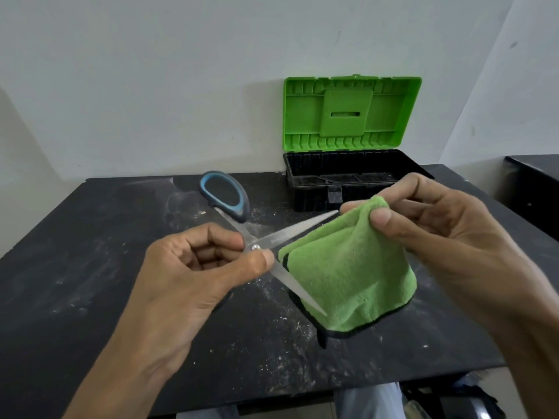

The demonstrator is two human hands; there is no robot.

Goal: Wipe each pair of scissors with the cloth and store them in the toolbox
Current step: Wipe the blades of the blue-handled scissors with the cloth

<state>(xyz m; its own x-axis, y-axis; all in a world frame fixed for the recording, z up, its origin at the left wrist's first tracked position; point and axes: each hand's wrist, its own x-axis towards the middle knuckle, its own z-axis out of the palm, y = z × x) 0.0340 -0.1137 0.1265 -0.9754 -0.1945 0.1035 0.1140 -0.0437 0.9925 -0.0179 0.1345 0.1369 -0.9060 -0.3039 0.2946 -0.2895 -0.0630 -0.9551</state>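
Your left grip [193,267] pinched the scissors [287,235] at the pivot, thumb and forefinger curled on it. The scissors were in front of the toolbox [308,196], left of its latch [334,195], and apparently clear of the worktop [90,252]. The blades stood spread. The upper blade ran from the pivot toward the toolbox latch, and its tip met the cloth [348,273]. Your right grip [438,225], nearer the toolbox, pinched the cloth's top fold at that tip. The lower blade pointed away from the toolbox, across the cloth's face. The next stroke would probably follow the upper blade's long axis, tip toward pivot.
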